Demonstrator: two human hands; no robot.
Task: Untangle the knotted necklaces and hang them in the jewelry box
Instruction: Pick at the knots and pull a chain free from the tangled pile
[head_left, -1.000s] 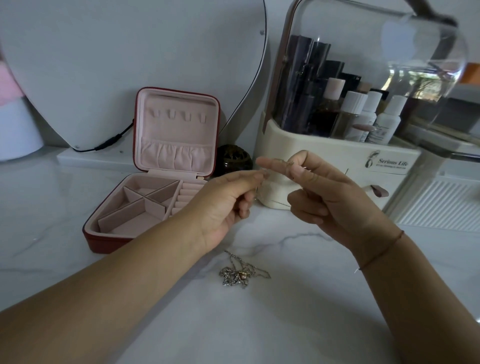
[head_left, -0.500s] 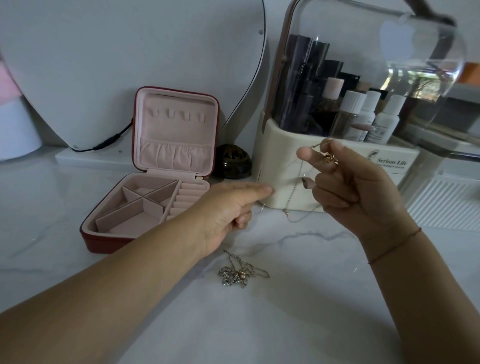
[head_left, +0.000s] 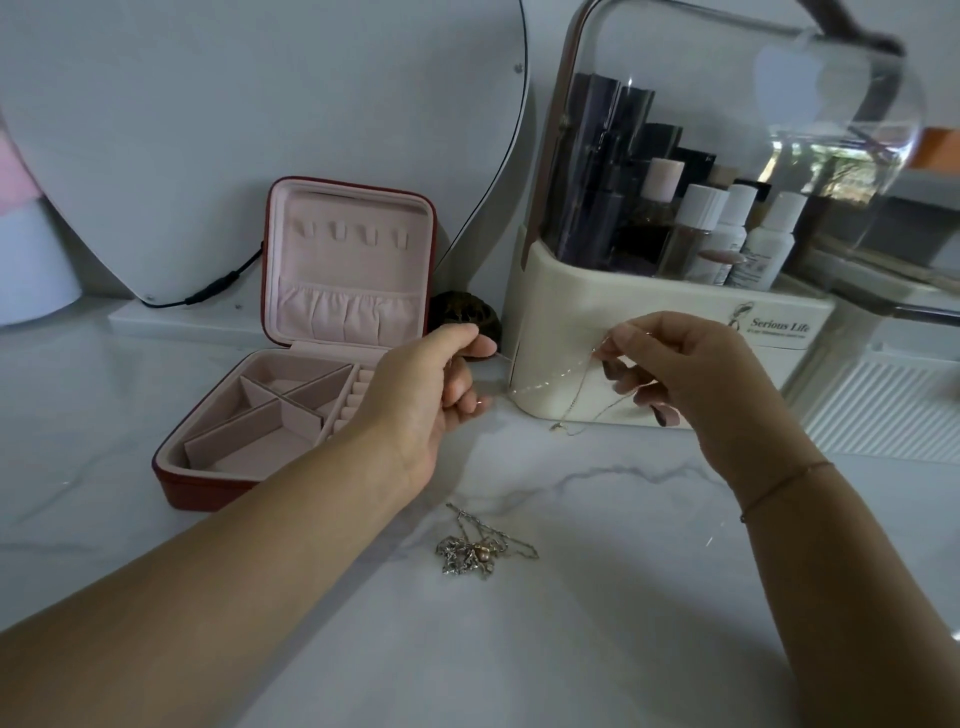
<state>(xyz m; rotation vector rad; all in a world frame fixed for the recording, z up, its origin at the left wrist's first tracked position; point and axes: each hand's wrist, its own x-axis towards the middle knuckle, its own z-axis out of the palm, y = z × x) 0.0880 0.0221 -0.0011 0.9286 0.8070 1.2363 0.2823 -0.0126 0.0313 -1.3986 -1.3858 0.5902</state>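
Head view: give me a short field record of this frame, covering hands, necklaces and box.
left hand: pinches one end of the thin chain
right hand: pinches the thin chain, loop hanging below
tangled necklaces: on the marble table, between the forearms, untouched
jewelry box: open, lid upright, hooks bare
behind: cosmetics organizer

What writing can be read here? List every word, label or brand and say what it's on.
"Serious Life": printed on the front of the cream cosmetics organizer, beside a small figure logo.
Smaller line beneath it: too small to read.
Labels on the white bottles inside: too blurred to read.
No other text visible.
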